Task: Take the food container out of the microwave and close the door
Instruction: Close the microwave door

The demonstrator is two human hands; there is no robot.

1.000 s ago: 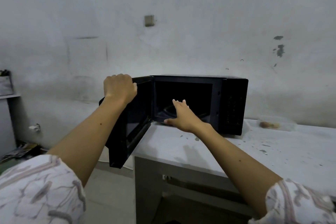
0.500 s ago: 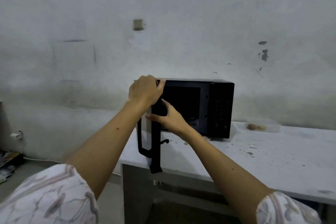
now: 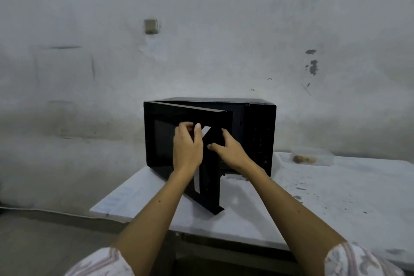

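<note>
The black microwave (image 3: 261, 132) stands on the white table (image 3: 336, 199) against the wall. Its door (image 3: 162, 139), hinged on the left, stands partly swung in, with a gap left at its free right edge. My left hand (image 3: 187, 149) lies against the door's outer face, holding nothing. My right hand (image 3: 228, 150) holds the door's free edge, thumb on the outside and fingers behind it. The clear food container (image 3: 312, 157), with brownish food inside, sits on the table to the right of the microwave, apart from both hands. The door hides the oven's inside.
A stained grey wall (image 3: 224, 40) rises right behind the microwave, with a small switch box (image 3: 150, 26) on it. The table's left end (image 3: 105, 206) lies just left of the door's swing. Dark specks dot the tabletop at the right.
The door has swung from wide open to nearly shut. My left hand slid from the door's top edge to its face. My right hand came out of the oven mouth onto the door's edge.
</note>
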